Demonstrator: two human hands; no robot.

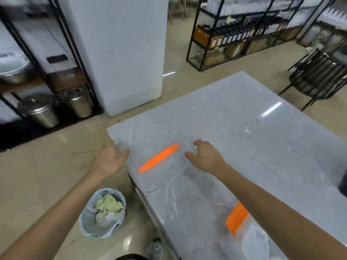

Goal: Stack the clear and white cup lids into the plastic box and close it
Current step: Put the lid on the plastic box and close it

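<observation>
- A clear plastic box (157,162) sits on the grey marble table (244,137), near the table's left corner; its walls are so see-through and blurred that its outline is hard to trace.
- An orange handle (159,158) runs slantwise along the top of the box, between the two hands.
- The left hand (110,160) is at the left side of the box, over the table edge, thumb pointing toward the box and fingers bent along its side. The blur does not show whether it actually grips the box.
- The right hand (204,156) is at the right side of the box, fingers curled downward with the thumb stretched toward the handle. Whether it holds the box or only hovers at it cannot be told.
- A second orange piece (237,217) shows nearer than the box, just under the right forearm, joined to clear plastic with something white (253,239) in it; too blurred to identify.
- On the floor left of the box stands a bin (102,212) lined with a pale bag and holding crumpled paper.
- Beyond the box, across the floor, stand a white pillar (122,53) and black metal shelves (244,30).
</observation>
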